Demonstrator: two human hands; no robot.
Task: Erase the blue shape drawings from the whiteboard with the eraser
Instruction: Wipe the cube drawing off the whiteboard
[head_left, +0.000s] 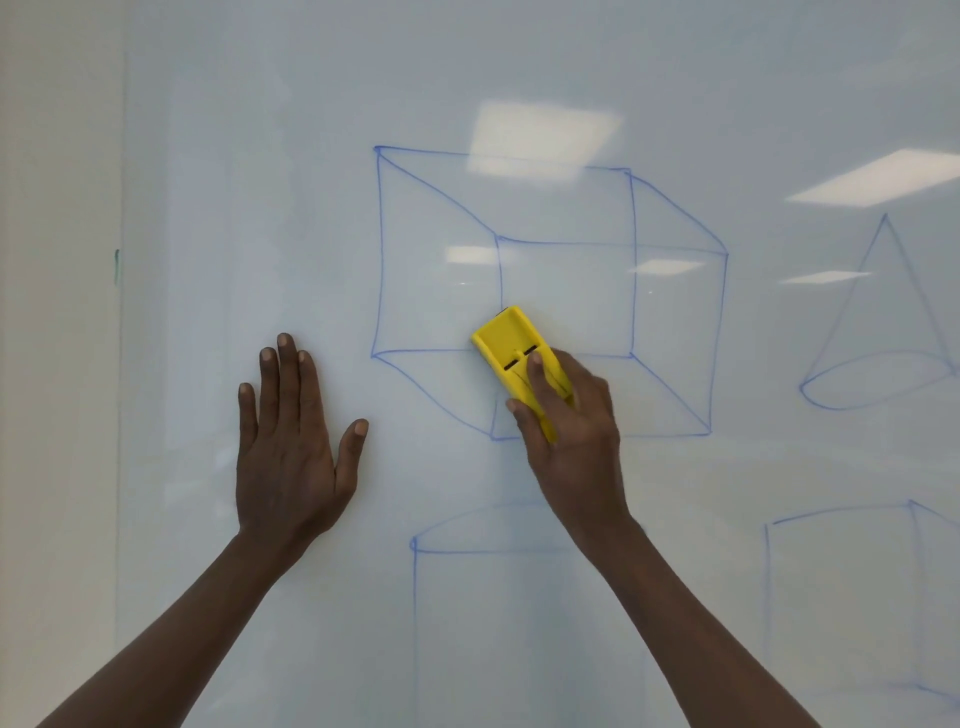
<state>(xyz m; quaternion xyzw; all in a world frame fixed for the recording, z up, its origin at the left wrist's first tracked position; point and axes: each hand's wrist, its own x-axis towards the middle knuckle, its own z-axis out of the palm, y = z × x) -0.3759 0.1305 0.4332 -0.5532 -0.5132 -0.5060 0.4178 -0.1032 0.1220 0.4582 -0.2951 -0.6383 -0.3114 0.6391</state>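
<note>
Your right hand (563, 426) grips the yellow eraser (511, 351) on the blue cube drawing (545, 291) mid-frame; your left hand (291, 441) is spread flat on the whiteboard (260, 156).

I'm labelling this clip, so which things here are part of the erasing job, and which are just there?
Part of the job: eraser in right hand; cube, cone, cylinder, box; whiteboard.

Just there: left hand flat on board; green mark.
</note>
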